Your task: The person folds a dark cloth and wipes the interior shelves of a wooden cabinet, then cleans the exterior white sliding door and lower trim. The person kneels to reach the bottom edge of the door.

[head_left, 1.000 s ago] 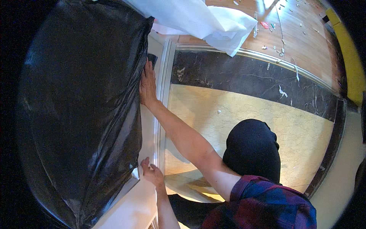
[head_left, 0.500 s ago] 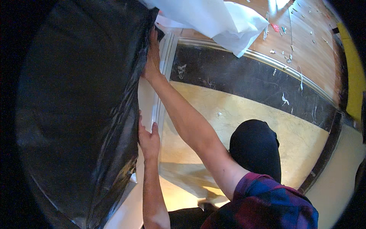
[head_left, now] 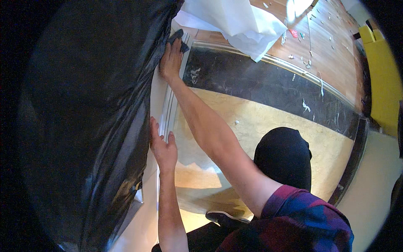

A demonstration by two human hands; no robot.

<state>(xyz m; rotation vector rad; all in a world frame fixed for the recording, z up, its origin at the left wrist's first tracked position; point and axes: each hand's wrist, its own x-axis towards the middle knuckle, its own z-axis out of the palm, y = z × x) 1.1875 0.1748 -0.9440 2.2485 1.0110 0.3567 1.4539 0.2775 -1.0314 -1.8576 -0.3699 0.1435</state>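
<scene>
A big glossy black plastic sheet (head_left: 88, 126) covers the left side, hanging against a white frame (head_left: 164, 111). My right hand (head_left: 171, 59) reaches up along the sheet's right edge and presses there, with a small dark grey cloth-like piece (head_left: 179, 37) sticking out past its fingertips. My left hand (head_left: 162, 146) lies flat lower down on the same edge, fingers straight and slightly spread, holding nothing. My right arm, in a dark plaid sleeve (head_left: 294, 218), crosses above the left forearm.
A crumpled white sheet (head_left: 235, 21) hangs at the top. Below are a dark marble band (head_left: 260, 84), beige stone floor (head_left: 268, 126) and littered wooden floor (head_left: 323, 38). My black-clad knee (head_left: 285, 157), a shoe (head_left: 226, 217) and a yellow object (head_left: 384, 75) are in view.
My right hand slid up the sheet's edge with the dark piece. My left hand rose from the sheet's lower corner to mid-edge and flattened against it.
</scene>
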